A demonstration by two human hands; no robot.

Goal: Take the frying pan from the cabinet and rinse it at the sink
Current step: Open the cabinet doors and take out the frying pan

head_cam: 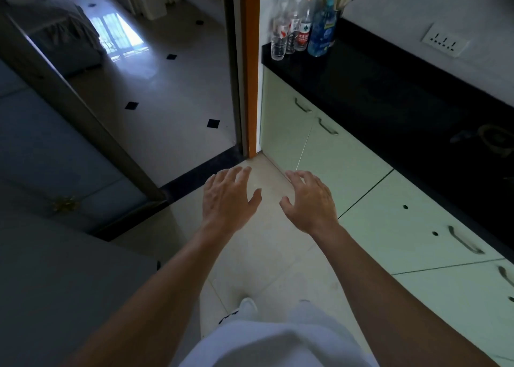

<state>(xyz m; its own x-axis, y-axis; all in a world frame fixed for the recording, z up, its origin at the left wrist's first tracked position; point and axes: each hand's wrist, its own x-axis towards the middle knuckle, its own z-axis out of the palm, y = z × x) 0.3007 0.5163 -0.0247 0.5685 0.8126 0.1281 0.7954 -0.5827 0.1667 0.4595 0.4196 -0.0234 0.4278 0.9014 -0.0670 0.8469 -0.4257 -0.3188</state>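
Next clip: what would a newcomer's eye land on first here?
The left hand and right hand, both open and empty, reach out over the pale floor at centre. Right of them runs a row of shut pale green cabinet doors under a black countertop, with bottles clustered at its far end.

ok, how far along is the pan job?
Done: nothing visible. No pan or sink in view. In hand: nothing; left hand and right hand are open and empty, over the floor beside the closed cabinet doors. Left: open a cabinet, take the pan, rinse it.
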